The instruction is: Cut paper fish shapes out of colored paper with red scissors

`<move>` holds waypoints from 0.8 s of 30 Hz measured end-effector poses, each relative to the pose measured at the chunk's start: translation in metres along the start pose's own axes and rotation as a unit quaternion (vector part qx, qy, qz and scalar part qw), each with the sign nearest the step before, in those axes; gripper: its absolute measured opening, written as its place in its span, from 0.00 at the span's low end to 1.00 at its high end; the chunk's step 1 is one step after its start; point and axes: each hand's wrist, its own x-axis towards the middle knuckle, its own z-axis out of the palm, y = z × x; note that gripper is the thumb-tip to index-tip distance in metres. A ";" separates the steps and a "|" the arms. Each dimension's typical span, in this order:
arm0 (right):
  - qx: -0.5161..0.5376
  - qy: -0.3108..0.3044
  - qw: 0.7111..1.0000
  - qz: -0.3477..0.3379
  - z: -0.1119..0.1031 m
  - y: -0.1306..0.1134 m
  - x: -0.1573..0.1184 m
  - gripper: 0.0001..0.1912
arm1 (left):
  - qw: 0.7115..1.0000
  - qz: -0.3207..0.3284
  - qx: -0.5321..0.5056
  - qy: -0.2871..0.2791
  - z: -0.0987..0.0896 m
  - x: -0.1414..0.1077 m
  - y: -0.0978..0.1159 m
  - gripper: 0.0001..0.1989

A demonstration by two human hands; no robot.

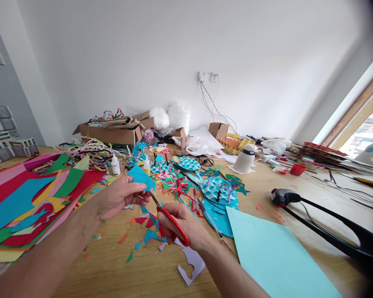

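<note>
At the tips of the red scissors, blue paper is pinched in the left hand. The right hand grips their handles. If the paper bends or slips, the cut could go crooked, or the left hand could get nipped.
</note>
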 end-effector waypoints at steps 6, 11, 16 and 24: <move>-0.007 -0.024 1.000 0.017 -0.001 -0.001 -0.003 0.24 | 0.998 -0.015 0.034 -0.049 -0.007 -0.001 0.006 0.05; -0.012 -0.026 0.999 0.020 0.000 -0.003 -0.003 0.24 | 0.995 -0.024 0.055 -0.074 -0.012 -0.002 0.007 0.04; -0.032 -0.022 0.999 0.020 -0.001 0.001 -0.002 0.23 | 0.994 -0.031 0.064 -0.082 -0.013 -0.002 0.007 0.05; -0.032 -0.033 0.999 0.020 0.000 -0.002 -0.004 0.22 | 0.990 -0.054 0.082 -0.102 -0.014 -0.001 0.005 0.05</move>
